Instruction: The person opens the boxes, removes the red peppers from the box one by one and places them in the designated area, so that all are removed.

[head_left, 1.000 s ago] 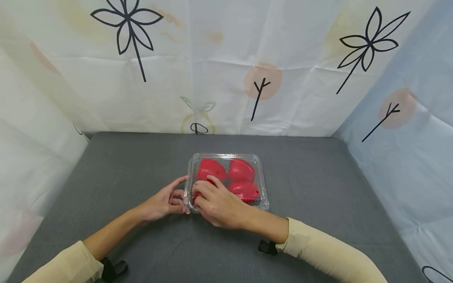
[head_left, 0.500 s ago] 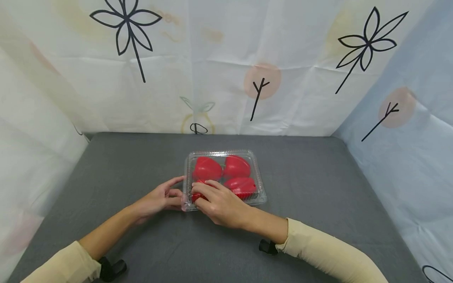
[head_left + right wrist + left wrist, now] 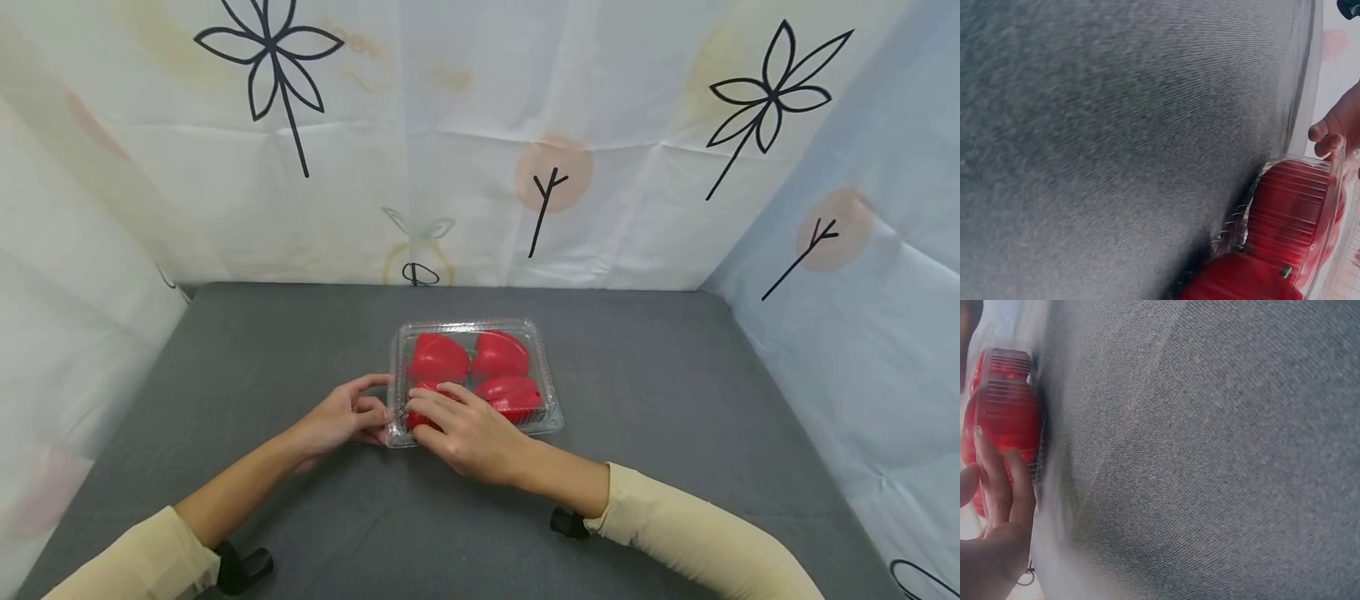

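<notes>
A clear plastic box [image 3: 551,412] sits at the middle of the grey table, with several red bell peppers in it. Three show well in the head view: a back-left pepper [image 3: 438,358], a back-right pepper [image 3: 501,354] and a front-right pepper [image 3: 512,397]. My right hand [image 3: 472,433] reaches over the front wall, its fingers curled over the front-left pepper [image 3: 417,418], which it mostly hides. At the box's left side, my left hand [image 3: 341,421] holds the rim and wall; its fingers [image 3: 997,481] lie along the ribbed wall in the left wrist view.
Grey cloth covers the table [image 3: 660,417]. Behind it hangs a white patterned curtain [image 3: 465,167], with more curtain at both sides. Each wrist wears a black strap mount, such as the left mount [image 3: 243,571].
The box has shifted slightly left and back from a second ago, and the left hand moved with it. The right hand has stayed at the front-left pepper. Little differs over the last half second.
</notes>
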A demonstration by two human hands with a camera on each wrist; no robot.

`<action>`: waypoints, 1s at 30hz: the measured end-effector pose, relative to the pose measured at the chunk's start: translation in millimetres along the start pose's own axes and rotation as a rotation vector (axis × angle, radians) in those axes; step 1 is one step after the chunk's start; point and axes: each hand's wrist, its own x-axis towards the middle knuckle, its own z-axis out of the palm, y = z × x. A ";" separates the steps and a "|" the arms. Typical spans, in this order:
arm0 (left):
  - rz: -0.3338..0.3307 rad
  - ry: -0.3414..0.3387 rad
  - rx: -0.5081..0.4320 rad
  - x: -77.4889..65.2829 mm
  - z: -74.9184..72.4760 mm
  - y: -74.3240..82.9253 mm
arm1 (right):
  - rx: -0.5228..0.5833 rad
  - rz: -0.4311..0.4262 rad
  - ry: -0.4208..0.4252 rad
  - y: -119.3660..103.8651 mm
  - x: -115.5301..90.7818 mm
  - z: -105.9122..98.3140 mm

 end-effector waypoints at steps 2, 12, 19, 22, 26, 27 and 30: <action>0.007 0.005 -0.003 -0.9 0.7 0.4 | -0.023 -0.002 -0.002 -0.8 -0.9 0.5; 0.041 -0.003 0.012 -2.9 2.2 1.6 | -0.034 0.094 -0.077 -3.8 -10.4 -5.5; 0.039 -0.014 -0.004 -1.6 0.9 2.5 | -0.052 0.126 -0.056 2.7 -32.5 -12.7; 0.035 -0.022 -0.014 -1.7 -0.4 2.6 | -0.050 0.148 -0.038 7.5 -41.7 -17.3; 0.032 -0.034 -0.027 -3.3 -1.6 3.6 | -0.049 0.189 -0.044 13.3 -52.6 -24.6; 0.031 -0.037 -0.028 -3.8 -1.9 3.8 | -0.052 0.198 -0.045 14.6 -55.5 -25.9; 0.028 -0.039 -0.027 -4.2 -1.5 5.0 | -0.062 0.222 -0.045 18.0 -63.2 -29.2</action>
